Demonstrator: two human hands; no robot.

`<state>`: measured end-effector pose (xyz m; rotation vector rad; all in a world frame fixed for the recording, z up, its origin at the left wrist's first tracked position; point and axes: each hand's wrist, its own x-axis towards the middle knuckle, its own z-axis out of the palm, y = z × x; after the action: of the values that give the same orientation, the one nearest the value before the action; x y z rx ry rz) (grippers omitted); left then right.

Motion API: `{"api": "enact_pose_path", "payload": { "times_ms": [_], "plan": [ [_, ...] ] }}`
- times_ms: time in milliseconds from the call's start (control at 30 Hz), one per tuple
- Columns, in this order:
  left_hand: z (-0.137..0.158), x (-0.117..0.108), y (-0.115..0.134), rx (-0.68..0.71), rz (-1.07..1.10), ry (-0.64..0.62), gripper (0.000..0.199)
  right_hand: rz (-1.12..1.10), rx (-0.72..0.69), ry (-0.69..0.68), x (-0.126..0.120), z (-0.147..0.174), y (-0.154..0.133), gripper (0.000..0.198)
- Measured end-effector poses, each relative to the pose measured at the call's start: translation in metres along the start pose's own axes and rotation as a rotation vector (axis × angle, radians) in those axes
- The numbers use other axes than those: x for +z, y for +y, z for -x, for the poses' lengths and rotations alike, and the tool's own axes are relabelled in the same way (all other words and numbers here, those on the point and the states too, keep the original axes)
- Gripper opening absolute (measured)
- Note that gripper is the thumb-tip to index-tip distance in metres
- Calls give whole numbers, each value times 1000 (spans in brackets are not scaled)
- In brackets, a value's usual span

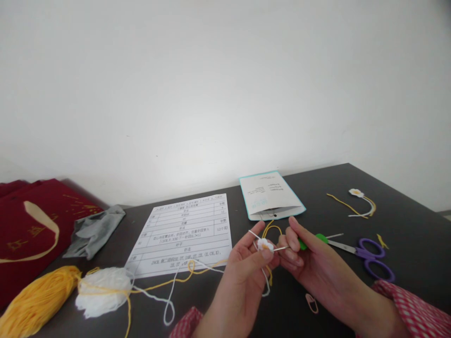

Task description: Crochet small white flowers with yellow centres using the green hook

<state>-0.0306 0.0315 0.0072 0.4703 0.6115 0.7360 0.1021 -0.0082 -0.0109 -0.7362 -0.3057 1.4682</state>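
Observation:
Between the thumb and fingers of my left hand is a small white and yellow crochet flower. White yarn runs over the left index finger, and yellow and white tails hang below. My right hand grips a crochet hook with a green handle; its metal tip reaches to the flower's right edge. Strands of yarn lead left across the table to a white yarn ball and a yellow yarn skein.
A printed pattern sheet lies behind my left hand, with a white and teal packet farther back. Purple-handled scissors, a finished-looking flower and a pink stitch marker are at right. A dark red bag and grey plastic sit left.

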Motion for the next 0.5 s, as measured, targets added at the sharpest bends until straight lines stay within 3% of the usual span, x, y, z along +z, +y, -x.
{"api": "enact_pose_path", "payload": {
  "times_ms": [267,500],
  "plan": [
    [1,4,-3,80,-1,19,67,-87,41,-18,-1,1,7,43],
    [2,6,-3,50,13,47,54,44,-66,-25,1,4,6,47]
  ]
}}
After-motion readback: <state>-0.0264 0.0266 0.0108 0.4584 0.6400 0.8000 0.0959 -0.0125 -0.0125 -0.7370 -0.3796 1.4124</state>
